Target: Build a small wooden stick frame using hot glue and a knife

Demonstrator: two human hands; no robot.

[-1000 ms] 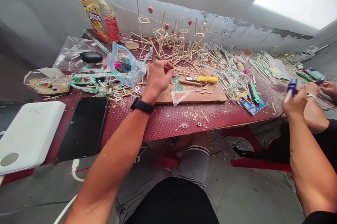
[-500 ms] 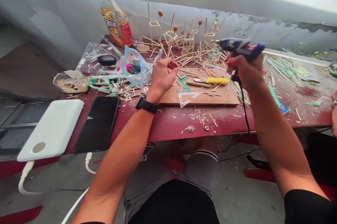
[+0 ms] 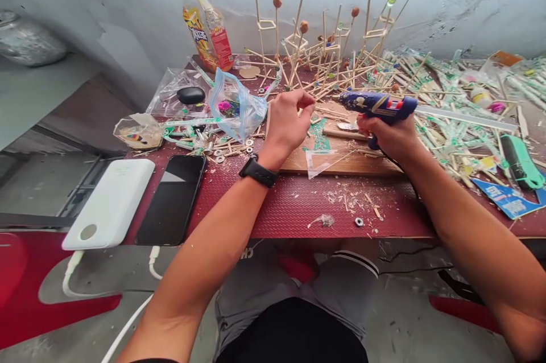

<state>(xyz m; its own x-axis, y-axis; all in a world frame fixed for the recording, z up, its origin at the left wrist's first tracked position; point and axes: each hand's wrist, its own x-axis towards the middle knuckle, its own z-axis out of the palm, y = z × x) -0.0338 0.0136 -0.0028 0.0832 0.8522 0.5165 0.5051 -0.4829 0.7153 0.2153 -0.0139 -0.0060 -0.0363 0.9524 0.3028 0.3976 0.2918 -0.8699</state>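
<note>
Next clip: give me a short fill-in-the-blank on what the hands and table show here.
1. The right hand grips a blue ____ gun.
2. The left hand wears a black ____ on its wrist.
3. The phone lies right of a white ____ bank.
4. The bottle by the wall has a ____ cap.

Missing words: glue; watch; power; yellow

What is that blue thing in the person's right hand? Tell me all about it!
It looks like a glue gun, dark blue plastic with pale smears and a red patch near its rear. The right hand grips its handle, holding it roughly level above the wooden board, its nozzle pointing toward the left hand. A black cord runs down from the handle over the table edge.
</note>
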